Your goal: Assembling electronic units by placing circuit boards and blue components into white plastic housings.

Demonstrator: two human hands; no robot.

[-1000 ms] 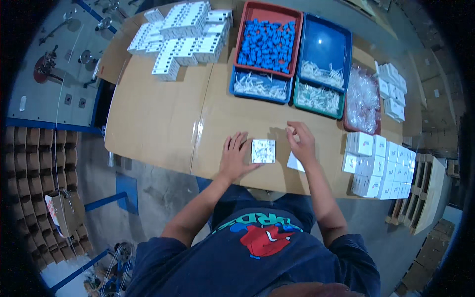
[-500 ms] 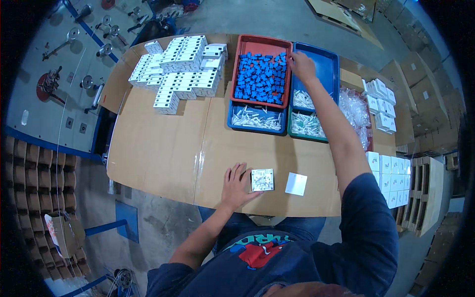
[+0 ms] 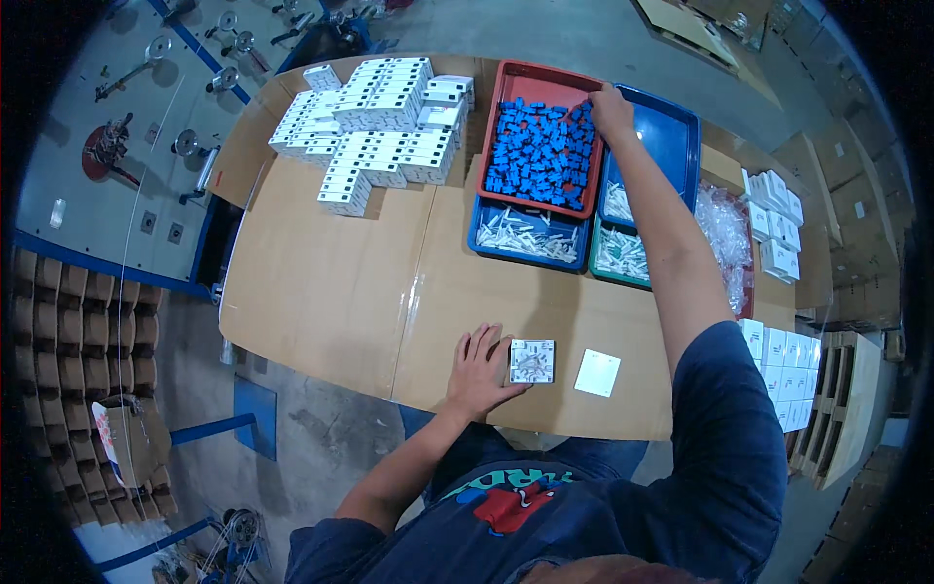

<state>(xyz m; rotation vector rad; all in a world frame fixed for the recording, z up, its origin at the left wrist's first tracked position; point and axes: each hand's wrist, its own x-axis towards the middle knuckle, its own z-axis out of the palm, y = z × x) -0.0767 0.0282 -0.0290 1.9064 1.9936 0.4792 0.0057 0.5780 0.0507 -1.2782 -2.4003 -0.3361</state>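
Left hand: the left hand [image 3: 480, 373] lies spread on the cardboard surface [image 3: 321, 282], thumb along the near edge of the white square unit; grip wide, not closed around it.
White unit: the white square unit [image 3: 532, 361] sits just right of that hand, patterned side up.
White plate: the white plate [image 3: 596, 374] lies flat, right of the unit, apart from it.
Right hand: the right hand [image 3: 612, 113] reaches over the right rim of the red tray [image 3: 543, 85], fingertips beside blue pieces [image 3: 538, 156]; cannot tell whether it holds one.

The red tray [image 3: 540, 86] looks smooth plastic, tabletop [image 3: 326, 282] cardboard.
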